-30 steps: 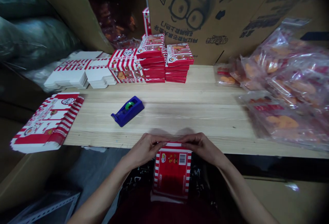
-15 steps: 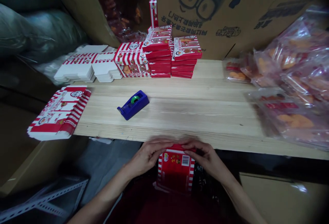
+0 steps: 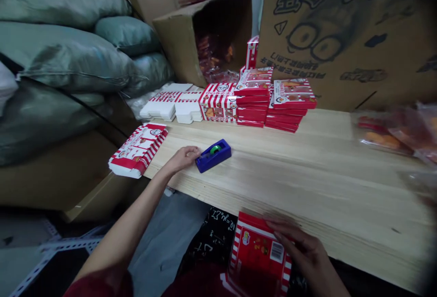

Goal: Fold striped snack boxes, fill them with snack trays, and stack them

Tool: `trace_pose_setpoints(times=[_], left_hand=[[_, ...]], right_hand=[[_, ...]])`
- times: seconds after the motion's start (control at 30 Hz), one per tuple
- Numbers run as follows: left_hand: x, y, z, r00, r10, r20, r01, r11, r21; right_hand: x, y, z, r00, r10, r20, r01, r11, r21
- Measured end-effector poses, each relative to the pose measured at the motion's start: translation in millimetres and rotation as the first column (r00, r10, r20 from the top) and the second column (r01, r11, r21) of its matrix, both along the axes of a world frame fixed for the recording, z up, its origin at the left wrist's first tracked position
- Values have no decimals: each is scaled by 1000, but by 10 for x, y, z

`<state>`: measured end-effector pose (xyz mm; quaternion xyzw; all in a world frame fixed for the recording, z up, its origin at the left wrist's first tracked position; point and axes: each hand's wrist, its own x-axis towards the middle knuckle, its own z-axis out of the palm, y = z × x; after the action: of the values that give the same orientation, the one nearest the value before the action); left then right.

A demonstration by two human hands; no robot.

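Observation:
My left hand (image 3: 182, 158) reaches out over the wooden table (image 3: 307, 169) and touches the near end of the blue tape dispenser (image 3: 214, 155), fingers curled loosely against it. My right hand (image 3: 300, 247) stays near my lap at the table's front edge, fingers pressed on the top of a red and white striped carton (image 3: 256, 254) that stands upright against the edge.
Stacks of filled red cartons (image 3: 273, 101) and flat white carton blanks (image 3: 170, 106) line the table's back. A pile of flat striped cartons (image 3: 138, 149) overhangs the left end. Bagged snacks (image 3: 392, 135) lie at right. Large cardboard boxes (image 3: 341, 37) and grey sacks (image 3: 68, 60) stand behind.
My left hand left the carton and moved up and left to the tape dispenser. My right hand alone now holds the carton. The view has swung left.

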<state>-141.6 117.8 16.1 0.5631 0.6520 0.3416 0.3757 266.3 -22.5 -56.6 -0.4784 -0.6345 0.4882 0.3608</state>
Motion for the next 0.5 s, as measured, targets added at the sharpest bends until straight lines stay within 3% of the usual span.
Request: trace_pose_setpoints(times=[0.1,0.17,0.3,0.5], left_hand=[[-46,66,44,984,-134,116,148,982,-121],[-32,48,54,970,-160,185,191,969,-159],[36,-19,25,952,-75,298,136,972,-190],[115,-180,-15,874,36,485,26,992,-121]], right_hand=[[-8,0,-3,1000,21,1,-21,1000,10],[-7,-8,2,1000,19,5,-19,1000,16],[-31,-27,39,1000,-14,11,13,998,54],[-48,-35,121,1000,-7,0,7,996,91]])
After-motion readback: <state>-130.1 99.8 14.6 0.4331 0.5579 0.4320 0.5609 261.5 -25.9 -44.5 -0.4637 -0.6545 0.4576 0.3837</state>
